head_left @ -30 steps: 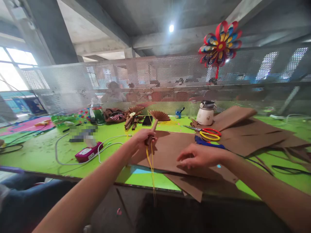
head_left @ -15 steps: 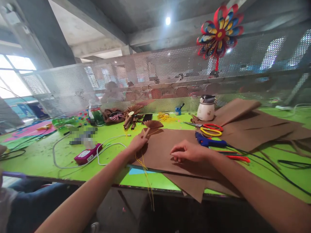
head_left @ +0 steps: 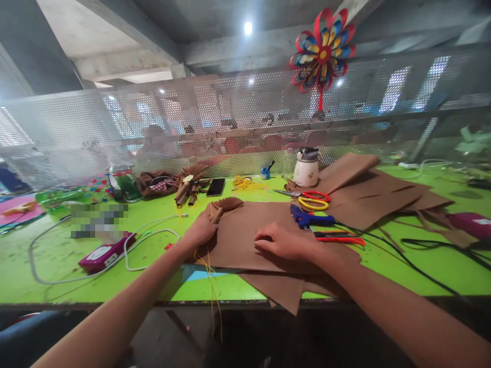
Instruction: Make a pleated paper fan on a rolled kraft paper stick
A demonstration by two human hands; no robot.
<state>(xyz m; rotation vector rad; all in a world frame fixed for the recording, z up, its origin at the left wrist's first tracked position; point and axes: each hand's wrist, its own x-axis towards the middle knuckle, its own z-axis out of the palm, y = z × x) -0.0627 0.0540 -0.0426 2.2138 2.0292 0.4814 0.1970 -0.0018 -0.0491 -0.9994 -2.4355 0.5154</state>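
My left hand (head_left: 202, 228) is closed around the rolled stem of a small pleated brown paper fan (head_left: 229, 203). The fan's ribbed head points away from me, just above a brown paper sheet (head_left: 245, 245). Thin yellow threads (head_left: 209, 266) hang from beneath this hand past the table's front edge. Over the same sheet, my right hand (head_left: 282, 241) is curled, thumb near the bent fingers; what they pinch, if anything, is hidden. To its right lie a blue glue gun (head_left: 312, 219), red-and-yellow-handled scissors (head_left: 312, 200) and a red-handled tool (head_left: 341, 237).
Brown paper sheets (head_left: 376, 197) cover the right side, near a lidded bottle (head_left: 306, 168). A phone (head_left: 216, 187), paper rolls (head_left: 186, 193) and yellow thread (head_left: 245, 182) lie behind. At left are a purple power strip (head_left: 103, 254) and white cable (head_left: 151, 233). A perforated screen (head_left: 153, 122) stands behind.
My view has swung to the right, so the table's things appear farther left. The fan in my left hand has tipped lower toward the sheet. My right hand keeps its curled shape.
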